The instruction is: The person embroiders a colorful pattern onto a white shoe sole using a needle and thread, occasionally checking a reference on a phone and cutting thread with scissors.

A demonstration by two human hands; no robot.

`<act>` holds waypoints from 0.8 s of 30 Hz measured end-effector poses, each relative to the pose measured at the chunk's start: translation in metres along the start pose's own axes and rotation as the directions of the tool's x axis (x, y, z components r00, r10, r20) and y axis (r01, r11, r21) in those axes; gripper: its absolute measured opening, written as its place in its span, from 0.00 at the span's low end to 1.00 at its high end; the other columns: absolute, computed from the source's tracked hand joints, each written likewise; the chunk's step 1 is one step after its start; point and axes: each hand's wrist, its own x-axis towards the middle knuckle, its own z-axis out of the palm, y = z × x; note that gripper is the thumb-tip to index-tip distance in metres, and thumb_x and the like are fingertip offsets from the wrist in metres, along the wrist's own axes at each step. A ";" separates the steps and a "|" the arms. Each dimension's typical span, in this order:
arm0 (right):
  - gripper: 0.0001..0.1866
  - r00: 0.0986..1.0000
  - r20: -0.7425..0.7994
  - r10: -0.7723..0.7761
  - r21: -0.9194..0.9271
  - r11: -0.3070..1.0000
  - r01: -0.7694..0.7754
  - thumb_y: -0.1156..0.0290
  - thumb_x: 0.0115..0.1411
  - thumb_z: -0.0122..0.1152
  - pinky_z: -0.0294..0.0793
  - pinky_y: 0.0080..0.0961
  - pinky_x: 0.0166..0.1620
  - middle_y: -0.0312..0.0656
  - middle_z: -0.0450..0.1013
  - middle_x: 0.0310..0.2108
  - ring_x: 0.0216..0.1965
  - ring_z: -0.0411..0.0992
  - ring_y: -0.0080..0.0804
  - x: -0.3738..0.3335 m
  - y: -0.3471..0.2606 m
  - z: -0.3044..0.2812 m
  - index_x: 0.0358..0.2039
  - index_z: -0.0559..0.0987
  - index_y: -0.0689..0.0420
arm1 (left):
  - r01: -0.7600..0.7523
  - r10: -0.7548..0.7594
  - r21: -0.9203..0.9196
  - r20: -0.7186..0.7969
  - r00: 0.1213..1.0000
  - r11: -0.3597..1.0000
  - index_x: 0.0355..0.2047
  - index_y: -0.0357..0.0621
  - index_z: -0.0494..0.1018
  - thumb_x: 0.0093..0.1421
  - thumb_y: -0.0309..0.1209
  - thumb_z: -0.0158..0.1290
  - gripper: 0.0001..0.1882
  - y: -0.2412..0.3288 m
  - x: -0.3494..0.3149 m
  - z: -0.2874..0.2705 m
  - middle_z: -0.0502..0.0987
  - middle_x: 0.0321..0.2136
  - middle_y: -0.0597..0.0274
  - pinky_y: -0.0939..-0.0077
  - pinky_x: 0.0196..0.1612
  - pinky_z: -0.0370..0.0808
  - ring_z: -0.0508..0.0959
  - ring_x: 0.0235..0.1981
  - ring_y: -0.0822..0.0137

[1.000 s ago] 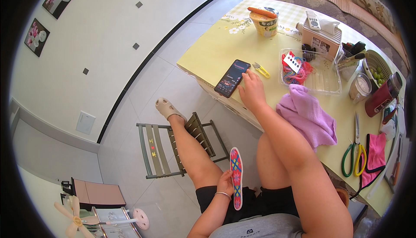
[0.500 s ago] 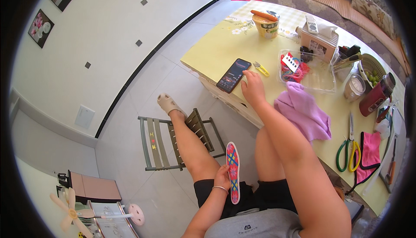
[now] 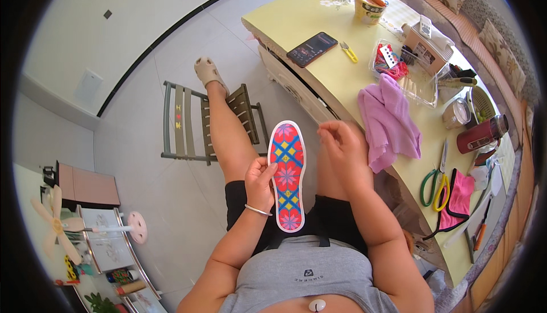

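My left hand [image 3: 260, 181] grips the side edge of an embroidered shoe insole [image 3: 288, 182], thumb on its patterned face. The insole is red with pink flowers, blue crosses, yellow patches and a white rim; it is held nearly upright above my lap. Just right of its upper part, apart from it, is my right hand [image 3: 342, 145] with curled fingers and the thumb and forefinger brought together. Whatever may be in that pinch is too small to make out. A dark smartphone [image 3: 312, 49] and yellow thread snips [image 3: 348, 52] lie on the table beyond.
The yellow-topped table [image 3: 336, 79] at my right bears a purple cloth [image 3: 389, 122], scissors [image 3: 437, 182], a plastic tray of threads [image 3: 393, 62], a maroon flask [image 3: 482, 134] and a noodle cup [image 3: 369, 9]. My foot rests by a folding stool [image 3: 196, 125].
My right hand has left the phone and come back beside the insole, its fingers curling. My left hand has raised the insole and turned its patterned face more toward me. The view has shifted.
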 end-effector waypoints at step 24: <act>0.06 0.781 0.141 -0.609 -0.338 0.711 0.616 0.78 0.49 0.64 0.70 0.34 0.38 0.39 0.73 0.28 0.32 0.70 0.39 -0.069 -0.050 -0.001 0.27 0.77 0.57 | -0.292 0.189 0.320 0.314 0.930 0.901 0.34 0.38 0.68 0.60 0.20 0.56 0.07 0.021 -0.064 0.047 0.76 0.26 0.65 0.88 0.29 0.71 0.75 0.25 0.81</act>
